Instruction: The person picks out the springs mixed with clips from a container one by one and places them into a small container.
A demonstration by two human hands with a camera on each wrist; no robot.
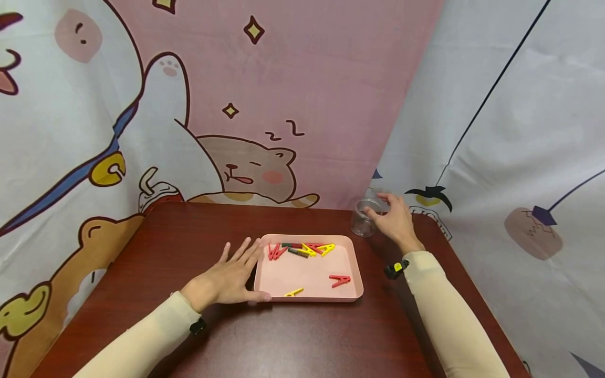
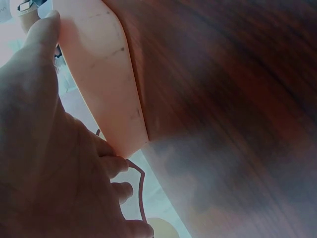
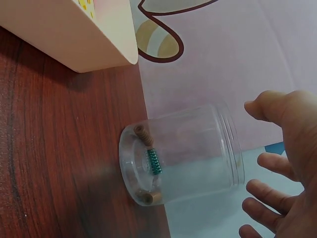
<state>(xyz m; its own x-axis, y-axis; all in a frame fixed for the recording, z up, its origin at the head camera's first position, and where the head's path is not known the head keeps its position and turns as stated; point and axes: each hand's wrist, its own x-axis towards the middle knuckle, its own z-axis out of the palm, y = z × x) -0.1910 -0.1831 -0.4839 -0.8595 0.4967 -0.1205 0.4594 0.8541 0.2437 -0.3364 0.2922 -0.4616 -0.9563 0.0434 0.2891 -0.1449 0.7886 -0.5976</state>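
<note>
My left hand rests at the left side of a pink tray, fingers spread and straight, thumb at its front left corner. The left wrist view shows that hand against the tray's outer wall. In the tray lie red clips, yellow clips and dark coil springs, mostly along the back. My right hand is at the mouth of a clear jar, thumb and fingers apart. In the right wrist view the jar holds a green spring and brown coils.
A dark reddish-brown wooden table carries the tray and the jar. Behind it hangs a cartoon-printed cloth, close to the table's back edge and the jar. The tray's corner stands near the jar in the right wrist view.
</note>
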